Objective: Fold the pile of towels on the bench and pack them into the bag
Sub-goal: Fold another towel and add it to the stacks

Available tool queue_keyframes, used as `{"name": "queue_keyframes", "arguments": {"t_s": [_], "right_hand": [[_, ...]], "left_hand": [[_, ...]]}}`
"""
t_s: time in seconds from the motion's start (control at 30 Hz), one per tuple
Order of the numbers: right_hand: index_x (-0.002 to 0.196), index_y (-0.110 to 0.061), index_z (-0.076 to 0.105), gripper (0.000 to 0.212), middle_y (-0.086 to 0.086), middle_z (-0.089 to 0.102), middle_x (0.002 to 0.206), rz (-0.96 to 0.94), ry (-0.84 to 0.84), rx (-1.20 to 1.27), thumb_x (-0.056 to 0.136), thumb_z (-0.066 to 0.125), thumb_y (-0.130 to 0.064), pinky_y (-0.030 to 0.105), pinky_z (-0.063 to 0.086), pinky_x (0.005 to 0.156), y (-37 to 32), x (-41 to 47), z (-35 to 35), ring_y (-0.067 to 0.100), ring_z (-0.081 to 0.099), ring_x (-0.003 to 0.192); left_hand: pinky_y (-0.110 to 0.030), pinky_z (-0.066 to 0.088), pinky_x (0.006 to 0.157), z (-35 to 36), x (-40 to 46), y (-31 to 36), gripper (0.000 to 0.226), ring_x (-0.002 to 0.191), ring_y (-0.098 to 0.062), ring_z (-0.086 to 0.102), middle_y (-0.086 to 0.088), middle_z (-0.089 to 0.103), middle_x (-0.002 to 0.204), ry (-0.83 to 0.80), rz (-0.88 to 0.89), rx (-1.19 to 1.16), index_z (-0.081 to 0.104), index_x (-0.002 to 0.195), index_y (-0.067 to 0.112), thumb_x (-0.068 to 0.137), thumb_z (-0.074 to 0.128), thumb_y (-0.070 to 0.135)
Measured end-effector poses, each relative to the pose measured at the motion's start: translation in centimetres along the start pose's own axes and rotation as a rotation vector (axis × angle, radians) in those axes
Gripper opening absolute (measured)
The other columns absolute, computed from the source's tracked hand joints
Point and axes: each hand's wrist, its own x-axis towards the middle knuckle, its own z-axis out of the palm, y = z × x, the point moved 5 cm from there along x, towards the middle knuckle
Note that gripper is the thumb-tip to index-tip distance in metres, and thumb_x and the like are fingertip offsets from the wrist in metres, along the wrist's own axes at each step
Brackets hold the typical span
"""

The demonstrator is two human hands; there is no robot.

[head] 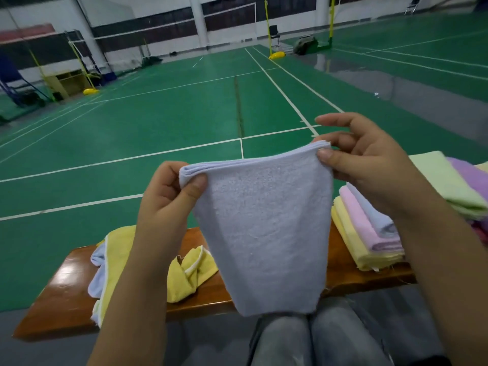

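I had the left hand point(169, 191) and right hand point(353, 157) pinching the folded blue towel's point(264, 233) top corners above the bench point(66, 281); it hung soft, light and limp, best held by those corners.

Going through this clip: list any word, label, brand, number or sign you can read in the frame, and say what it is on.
None can be read.
Blue towel held up by the left hand and right hand: plain, no tag or print showing.
Folded towels and loose yellow towel on the bench: no labels visible.
Red strip on the far wall: too blurred to tell whether it carries text.
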Motion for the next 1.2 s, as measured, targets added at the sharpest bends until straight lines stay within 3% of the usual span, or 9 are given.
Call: {"name": "queue_keyframes", "arguments": {"t_s": [0.2, 0.47, 0.57, 0.63, 0.77, 0.9, 0.97, 1.07, 1.2], "right_hand": [[0.11, -0.017, 0.055, 0.028, 0.0, 0.06, 0.097, 0.113, 0.071, -0.137, 0.091, 0.054, 0.003, 0.028, 0.058, 0.08, 3.7, 4.6, -0.7, 0.016, 0.06, 0.094], [0.108, -0.024, 0.055, 0.037, 0.001, 0.059, 0.102, -0.138, 0.074, -0.141, 0.089, 0.054, 0.008, 0.017, 0.05, 0.08, 0.4, 3.8, -1.0, 0.003, 0.059, 0.093], [0.109, -0.025, 0.056, 0.036, -0.002, 0.062, 0.101, -0.041, 0.025, -0.11, 0.087, 0.057, 0.004, 0.016, 0.049, 0.083, 4.3, -0.1, -1.6, 0.002, 0.061, 0.096], [0.108, -0.023, 0.058, 0.033, -0.011, 0.065, 0.096, 0.096, -0.023, -0.092, 0.083, 0.059, -0.003, 0.015, 0.049, 0.083, 8.5, -3.2, -1.7, 0.003, 0.061, 0.097], [0.108, -0.014, 0.059, 0.034, -0.005, 0.067, 0.098, 0.433, -0.092, -0.113, 0.084, 0.057, 0.01, 0.013, 0.049, 0.079, 17.0, -10.2, -2.0, -0.001, 0.062, 0.093], [0.109, -0.011, 0.06, 0.032, -0.001, 0.07, 0.091, 0.656, -0.158, -0.048, 0.085, 0.057, 0.01, 0.018, 0.053, 0.075, 19.5, -13.8, -1.9, 0.007, 0.065, 0.085], [0.109, -0.013, 0.061, 0.034, 0.0, 0.07, 0.09, 0.671, -0.158, -0.028, 0.084, 0.057, 0.01, 0.019, 0.054, 0.073, 19.2, -13.4, -1.9, 0.008, 0.066, 0.084], [0.11, -0.015, 0.06, 0.033, 0.003, 0.067, 0.097, 0.621, -0.128, -0.113, 0.087, 0.058, 0.007, 0.017, 0.054, 0.072, 18.9, -11.1, -1.4, 0.011, 0.064, 0.087], [0.11, -0.028, 0.058, 0.03, -0.001, 0.063, 0.108, 0.53, -0.095, -0.339, 0.09, 0.062, -0.006, 0.027, 0.053, 0.084, 20.3, -6.1, -1.0, 0.013, 0.06, 0.102]], "left_hand": [[-0.027, 0.042, 0.061, 0.6, 4.9, -5.6, 0.015, 0.064, -0.008, 0.053, 0.01, 0.06, 0.069, 0.025, -0.231, 0.129, 0.055, 0.081, 0.019, 0.093, 0.061, 0.011], [-0.02, 0.045, 0.065, 0.2, 5.3, -2.5, 0.01, 0.069, -0.004, 0.053, 0.016, 0.062, 0.07, -0.053, -0.045, 0.012, 0.064, 0.078, 0.029, 0.078, 0.071, 0.021], [-0.013, 0.046, 0.063, 0.2, 0.9, -5.4, 0.023, 0.067, 0.001, 0.057, 0.015, 0.065, 0.069, -0.102, -0.153, -0.022, 0.068, 0.074, 0.029, 0.074, 0.075, 0.007], [-0.011, 0.045, 0.061, 0.3, -2.7, -8.6, 0.019, 0.065, 0.002, 0.057, 0.014, 0.065, 0.067, -0.138, -0.274, 0.004, 0.068, 0.072, 0.027, 0.073, 0.071, 0.008], [-0.013, 0.044, 0.062, 0.1, -10.8, -14.6, 0.016, 0.068, 0.0, 0.056, 0.011, 0.065, 0.07, -0.21, -0.565, 0.047, 0.064, 0.076, 0.019, 0.078, 0.073, 0.007], [-0.024, 0.042, 0.065, -0.6, -15.7, -16.8, 0.015, 0.073, -0.011, 0.055, 0.004, 0.064, 0.075, -0.229, -0.772, 0.038, 0.068, 0.074, 0.026, 0.067, 0.077, 0.036], [-0.025, 0.042, 0.063, -0.6, -16.0, -16.9, 0.014, 0.072, -0.013, 0.055, 0.004, 0.064, 0.074, -0.217, -0.813, 0.047, 0.067, 0.075, 0.027, 0.072, 0.078, 0.034], [-0.02, 0.049, 0.061, -0.4, -14.2, -16.9, 0.005, 0.071, -0.007, 0.063, 0.007, 0.068, 0.074, -0.161, -0.78, 0.083, 0.063, 0.085, 0.013, 0.088, 0.066, 0.012], [-0.03, 0.048, 0.063, -0.9, -9.7, -18.4, 0.016, 0.073, -0.013, 0.061, -0.006, 0.067, 0.084, -0.059, -0.728, 0.25, 0.061, 0.093, 0.005, 0.092, 0.063, 0.021]]}}
